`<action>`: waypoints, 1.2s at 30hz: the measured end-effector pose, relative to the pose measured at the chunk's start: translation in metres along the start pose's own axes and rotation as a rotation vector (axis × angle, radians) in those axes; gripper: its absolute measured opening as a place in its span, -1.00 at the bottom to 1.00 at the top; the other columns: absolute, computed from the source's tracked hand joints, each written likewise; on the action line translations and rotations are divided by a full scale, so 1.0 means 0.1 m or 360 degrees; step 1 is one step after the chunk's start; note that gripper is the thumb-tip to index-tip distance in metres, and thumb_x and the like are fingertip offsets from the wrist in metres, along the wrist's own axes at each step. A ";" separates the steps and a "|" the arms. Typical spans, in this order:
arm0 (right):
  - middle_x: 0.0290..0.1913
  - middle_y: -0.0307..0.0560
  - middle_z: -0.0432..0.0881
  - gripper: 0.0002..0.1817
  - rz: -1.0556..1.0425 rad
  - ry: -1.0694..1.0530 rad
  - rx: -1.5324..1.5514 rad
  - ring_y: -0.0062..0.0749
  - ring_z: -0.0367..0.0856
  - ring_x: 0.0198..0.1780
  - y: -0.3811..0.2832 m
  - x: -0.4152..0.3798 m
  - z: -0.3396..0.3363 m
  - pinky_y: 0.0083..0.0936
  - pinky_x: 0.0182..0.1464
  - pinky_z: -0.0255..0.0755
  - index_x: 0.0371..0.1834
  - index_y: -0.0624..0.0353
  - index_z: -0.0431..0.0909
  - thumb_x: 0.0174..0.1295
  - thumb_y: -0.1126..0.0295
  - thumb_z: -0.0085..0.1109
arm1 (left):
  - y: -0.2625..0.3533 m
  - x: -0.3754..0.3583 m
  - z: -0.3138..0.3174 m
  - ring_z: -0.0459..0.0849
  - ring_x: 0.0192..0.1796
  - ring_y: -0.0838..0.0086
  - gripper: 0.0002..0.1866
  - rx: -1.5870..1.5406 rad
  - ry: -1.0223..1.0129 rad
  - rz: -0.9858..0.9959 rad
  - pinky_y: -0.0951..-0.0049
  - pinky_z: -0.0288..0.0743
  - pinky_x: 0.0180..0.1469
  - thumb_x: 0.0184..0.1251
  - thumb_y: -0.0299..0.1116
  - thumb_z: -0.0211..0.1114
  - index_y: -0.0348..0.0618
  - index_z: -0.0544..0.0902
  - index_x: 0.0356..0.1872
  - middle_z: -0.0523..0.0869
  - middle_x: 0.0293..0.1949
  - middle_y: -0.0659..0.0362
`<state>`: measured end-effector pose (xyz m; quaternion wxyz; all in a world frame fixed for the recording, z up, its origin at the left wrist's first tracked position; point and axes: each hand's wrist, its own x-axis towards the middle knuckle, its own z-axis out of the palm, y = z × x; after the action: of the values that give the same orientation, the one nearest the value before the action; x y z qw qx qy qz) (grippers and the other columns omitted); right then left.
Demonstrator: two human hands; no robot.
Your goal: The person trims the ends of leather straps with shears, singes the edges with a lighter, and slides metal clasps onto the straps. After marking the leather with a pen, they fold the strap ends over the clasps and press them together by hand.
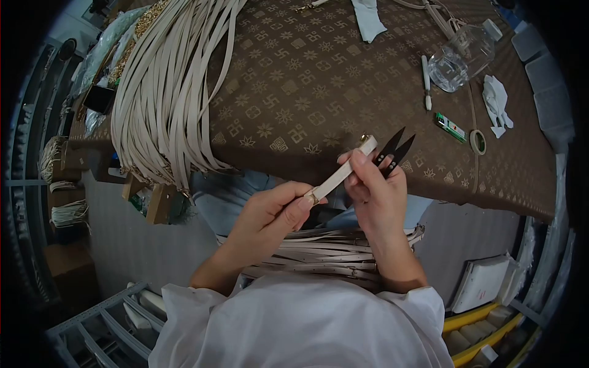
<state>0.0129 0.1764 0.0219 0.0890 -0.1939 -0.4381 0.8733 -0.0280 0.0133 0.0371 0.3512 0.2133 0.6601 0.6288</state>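
Note:
A cream leather-like strap [336, 177] is held slantwise between my two hands in front of my lap. My left hand [273, 211] pinches its lower end at a small gold-coloured metal fitting [315, 197]. Near the upper end, the thumb and fingers of my right hand [380, 190] grip the strap, and another gold fitting [365, 138] shows at the tip. Black thread snips [396, 152] also sit in my right hand, blades apart and pointing up, away from the strap. Their handles are mostly hidden by the palm. Across my lap lie several similar straps [328, 253] with buckles.
A thick bundle of cream straps [175, 86] hangs over the left edge of the brown patterned tablecloth [276, 80]. Toward the right are a clear bottle [457, 61], a white pen-like tool [426, 83], a green lighter [451, 127], a tape roll [477, 142] and crumpled white tissue [496, 101].

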 end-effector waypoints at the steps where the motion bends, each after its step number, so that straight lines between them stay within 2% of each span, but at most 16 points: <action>1: -0.64 -0.29 0.42 -0.81 0.0000 0.0013 -0.0003 -0.80 0.15 -0.69 0.00 0.00 -0.02 -0.80 -0.66 -0.07 -0.38 0.37 0.49 0.17 0.40 0.04 | -0.01 -0.01 0.00 0.25 -0.56 0.75 -0.78 -0.0061 0.0001 -0.0035 0.71 0.14 -0.53 0.35 -0.38 -0.05 -0.30 0.50 -0.19 0.35 -0.62 0.35; 4: -0.65 -0.28 0.42 -0.75 -0.0024 -0.0015 -0.0084 -0.79 0.12 -0.70 0.02 0.00 -0.07 -0.79 -0.66 -0.08 -0.36 0.39 0.49 0.21 0.36 -0.01 | -0.03 -0.03 -0.01 0.23 -0.57 0.75 -0.78 -0.0139 0.0001 -0.0085 0.72 0.12 -0.54 0.35 -0.37 -0.05 -0.31 0.50 -0.20 0.34 -0.63 0.37; 6: -0.43 -0.12 0.57 -0.72 -0.0034 -0.0085 0.0125 -0.82 0.17 -0.65 0.03 0.00 -0.09 -0.85 -0.65 -0.03 -0.53 0.29 0.51 0.23 0.32 -0.01 | -0.04 -0.04 -0.01 0.22 -0.58 0.75 -0.77 -0.0158 0.0014 -0.0095 0.73 0.11 -0.54 0.35 -0.37 -0.04 -0.31 0.51 -0.20 0.33 -0.63 0.38; 9: -0.37 -0.04 0.59 -0.69 -0.0052 -0.0119 0.0104 -0.82 0.18 -0.65 0.04 -0.01 -0.11 -0.84 -0.65 -0.02 -0.57 0.28 0.50 0.25 0.32 -0.05 | -0.04 -0.05 -0.02 0.23 -0.57 0.75 -0.78 -0.0078 0.0021 -0.0131 0.72 0.12 -0.55 0.34 -0.38 -0.04 -0.31 0.51 -0.19 0.33 -0.63 0.37; 12: -0.37 -0.06 0.60 -0.68 -0.0035 -0.0098 0.0048 -0.82 0.21 -0.64 0.01 -0.04 -0.08 -0.82 -0.65 0.00 -0.58 0.28 0.50 0.25 0.31 -0.04 | -0.07 -0.03 0.00 0.31 -0.57 0.75 -0.79 -0.0051 0.0002 -0.0118 0.71 0.18 -0.54 0.31 -0.42 0.00 -0.34 0.51 -0.18 0.42 -0.61 0.32; 13: -0.37 -0.06 0.60 -0.68 -0.0032 -0.0096 0.0046 -0.82 0.21 -0.64 0.01 -0.05 -0.07 -0.82 -0.65 0.00 -0.58 0.28 0.50 0.25 0.31 -0.04 | -0.13 0.00 0.05 0.36 -0.56 0.74 -0.80 0.0002 0.0107 0.0105 0.71 0.21 -0.54 0.28 -0.45 0.02 -0.35 0.51 -0.17 0.47 -0.58 0.28; 14: -0.50 -0.16 0.52 -0.71 -0.0045 -0.0099 -0.0057 -0.81 0.19 -0.66 0.01 -0.06 -0.06 -0.82 -0.65 -0.03 -0.47 0.33 0.51 0.24 0.31 -0.04 | -0.16 0.01 0.09 0.41 -0.55 0.73 -0.80 0.0055 0.0216 0.0326 0.70 0.25 -0.54 0.26 -0.48 0.04 -0.36 0.50 -0.16 0.52 -0.56 0.25; 15: -0.64 -0.27 0.44 -0.72 -0.0056 -0.0107 -0.0160 -0.80 0.17 -0.67 0.01 -0.07 -0.05 -0.81 -0.65 -0.05 -0.36 0.39 0.51 0.23 0.32 -0.03 | -0.14 0.02 0.10 0.41 -0.55 0.73 -0.80 0.0052 0.0225 0.0323 0.70 0.25 -0.54 0.26 -0.48 0.04 -0.36 0.50 -0.16 0.52 -0.56 0.25; 19: -0.46 -0.24 0.54 -0.73 -0.0058 -0.0236 -0.0379 -0.80 0.27 -0.56 -0.02 -0.12 -0.03 -0.83 -0.53 0.12 -0.45 0.29 0.54 0.23 0.30 0.00 | 0.03 0.06 0.06 0.47 -0.56 0.69 -0.80 -0.0027 0.0087 0.0166 0.70 0.33 -0.52 0.21 -0.54 0.05 -0.37 0.53 -0.17 0.58 -0.48 0.19; 21: -0.50 -0.34 0.45 -0.76 -0.0225 -0.0177 -0.0750 -0.78 0.28 -0.51 -0.04 -0.13 -0.08 -0.83 -0.46 0.16 -0.36 0.30 0.53 0.22 0.30 0.03 | 0.03 0.05 0.05 0.48 -0.57 0.69 -0.79 -0.0013 0.0076 0.0150 0.69 0.35 -0.52 0.21 -0.56 0.04 -0.37 0.54 -0.17 0.58 -0.47 0.19; 25: -0.51 -0.31 0.40 -0.75 -0.0478 0.0045 -0.1017 -0.68 0.30 -0.49 -0.05 -0.17 -0.08 -0.78 -0.44 0.18 -0.24 0.32 0.53 0.19 0.33 0.06 | -0.02 0.02 0.08 0.45 -0.59 0.69 -0.78 0.0017 0.0316 0.0206 0.74 0.30 -0.59 0.20 -0.57 0.05 -0.38 0.56 -0.16 0.57 -0.48 0.17; 27: -0.52 -0.21 0.39 -0.71 -0.1208 0.0139 -0.1532 -0.54 0.32 -0.50 0.00 -0.16 -0.11 -0.69 -0.47 0.22 -0.15 0.31 0.52 0.08 0.39 0.16 | -0.01 0.01 0.08 0.46 -0.60 0.68 -0.78 -0.0024 0.0380 0.0198 0.74 0.31 -0.60 0.19 -0.58 0.05 -0.38 0.56 -0.15 0.57 -0.49 0.16; 28: -0.52 -0.21 0.39 -0.71 -0.1200 0.0135 -0.1530 -0.54 0.32 -0.50 0.02 -0.19 -0.14 -0.69 -0.47 0.22 -0.15 0.31 0.52 0.08 0.39 0.16 | -0.02 0.01 0.08 0.47 -0.61 0.67 -0.77 -0.0051 0.0384 0.0200 0.73 0.32 -0.61 0.19 -0.58 0.05 -0.38 0.55 -0.14 0.57 -0.49 0.15; 30: -0.53 -0.13 0.39 -0.60 -0.1383 -0.0128 -0.1928 -0.40 0.32 -0.52 0.05 -0.26 -0.21 -0.60 -0.50 0.24 -0.08 0.28 0.51 -0.04 0.42 0.22 | -0.02 0.01 0.08 0.47 -0.61 0.66 -0.76 -0.0080 0.0387 0.0196 0.72 0.33 -0.61 0.19 -0.59 0.05 -0.37 0.54 -0.12 0.58 -0.49 0.14; 31: -0.52 -0.14 0.41 -0.57 -0.1443 -0.0171 -0.1937 -0.40 0.32 -0.53 0.09 -0.25 -0.21 -0.57 -0.53 0.23 -0.10 0.25 0.54 -0.15 0.43 0.27 | -0.02 0.01 0.09 0.49 -0.59 0.68 -0.75 -0.0120 0.0368 0.0175 0.74 0.35 -0.60 0.20 -0.58 0.06 -0.35 0.54 -0.10 0.57 -0.47 0.16; 36: -0.53 -0.15 0.42 -0.57 -0.1542 -0.0155 -0.2025 -0.42 0.31 -0.55 0.12 -0.24 -0.16 -0.58 -0.55 0.22 -0.13 0.22 0.56 -0.18 0.46 0.30 | -0.02 0.00 0.10 0.51 -0.56 0.68 -0.74 -0.0298 0.0347 0.0110 0.74 0.40 -0.58 0.21 -0.57 0.06 -0.33 0.53 -0.08 0.56 -0.44 0.16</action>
<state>0.0418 0.1732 0.0096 0.3113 0.0425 -0.8910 0.3276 -0.0205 0.0196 0.0357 0.2741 0.1328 0.6251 0.7187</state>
